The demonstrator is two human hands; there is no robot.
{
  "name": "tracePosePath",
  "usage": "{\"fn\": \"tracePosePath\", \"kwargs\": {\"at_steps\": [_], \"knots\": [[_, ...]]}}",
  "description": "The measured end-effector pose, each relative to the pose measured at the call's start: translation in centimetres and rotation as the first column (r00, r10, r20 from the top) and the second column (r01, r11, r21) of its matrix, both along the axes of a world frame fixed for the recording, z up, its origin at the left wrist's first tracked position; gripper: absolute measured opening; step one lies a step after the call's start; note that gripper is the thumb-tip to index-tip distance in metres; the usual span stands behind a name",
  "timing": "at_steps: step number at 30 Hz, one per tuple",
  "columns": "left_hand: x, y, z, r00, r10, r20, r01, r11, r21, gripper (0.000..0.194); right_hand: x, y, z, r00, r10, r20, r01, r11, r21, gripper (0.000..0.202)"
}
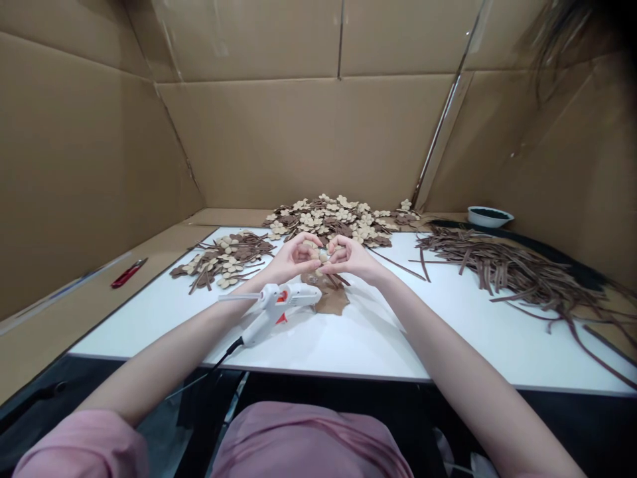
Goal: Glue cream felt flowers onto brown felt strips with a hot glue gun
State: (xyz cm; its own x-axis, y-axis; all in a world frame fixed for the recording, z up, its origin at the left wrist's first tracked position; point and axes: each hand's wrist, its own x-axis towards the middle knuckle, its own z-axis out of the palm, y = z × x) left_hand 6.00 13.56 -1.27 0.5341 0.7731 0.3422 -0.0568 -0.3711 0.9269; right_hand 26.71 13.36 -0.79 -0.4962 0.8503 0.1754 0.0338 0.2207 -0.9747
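My left hand (297, 257) and my right hand (348, 256) meet at the middle of the white board, fingers closed from both sides on a small cream flower piece (320, 255). Its details are partly hidden by my fingertips. Below my hands lies a brown sheet (332, 300) with an uneven edge. A white glue gun (279, 307) with an orange trigger rests beside the sheet, close to my left forearm. Behind my hands is a large pile of cream and brown flower pieces (343, 216).
A smaller pile of flowers and strips (229, 255) is at the left. Many brown strips (502, 262) lie at the right. A white bowl (490, 216) stands at the back right, and a red cutter (129, 273) lies far left. Cardboard walls (308, 139) surround the board (164, 322).
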Motion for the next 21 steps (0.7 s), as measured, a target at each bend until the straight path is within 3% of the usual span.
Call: {"fn": "tracePosePath", "kwargs": {"at_steps": [21], "knots": [[-0.86,0.54,0.21,0.99,0.132,0.048,-0.129,0.99,-0.064,0.045,0.1,-0.11,-0.12,0.999,-0.024,0.034,0.023,1.0,0.017,0.049]]}}
